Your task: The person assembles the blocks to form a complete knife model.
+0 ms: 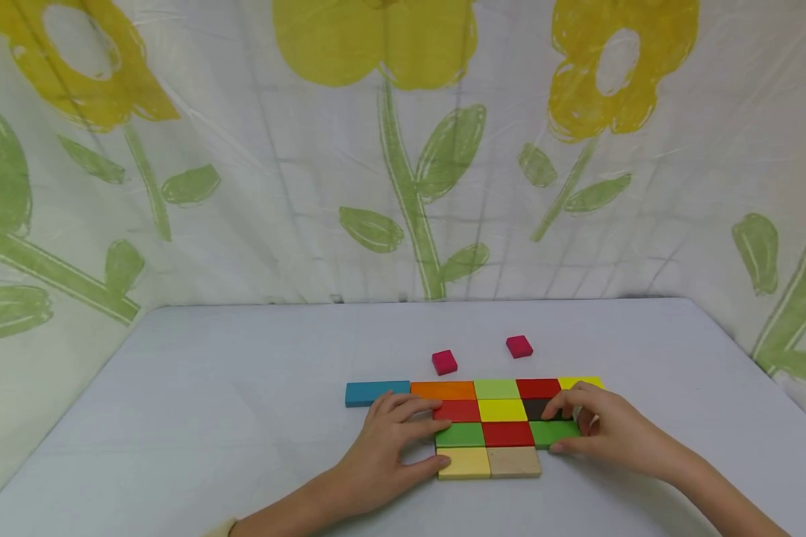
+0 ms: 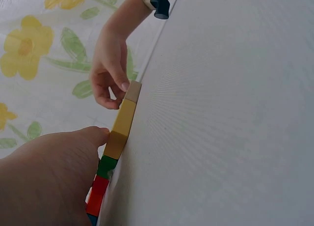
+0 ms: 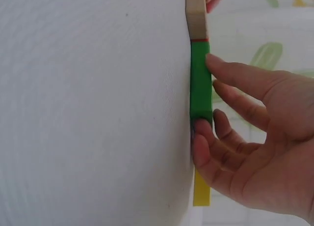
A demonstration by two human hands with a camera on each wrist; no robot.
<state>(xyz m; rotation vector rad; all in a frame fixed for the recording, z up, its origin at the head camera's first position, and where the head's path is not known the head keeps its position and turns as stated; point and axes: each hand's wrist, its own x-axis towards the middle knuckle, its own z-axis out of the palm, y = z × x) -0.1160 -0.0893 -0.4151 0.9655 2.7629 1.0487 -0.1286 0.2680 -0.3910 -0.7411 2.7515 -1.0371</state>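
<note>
Flat coloured wooden blocks lie edge to edge in stepped rows on the table. My left hand rests along their left side, fingers extended over the red block and left green block, thumb at the pale yellow block. At the right end, my right hand holds the right green block, thumb at its near edge and other fingers curled over the black block and round the green one's end. A natural wood block lies beside the pale yellow one.
Two small magenta blocks lie apart behind the rows. A blue block extends the back row to the left, beside an orange block. A flower-printed curtain hangs behind the white table.
</note>
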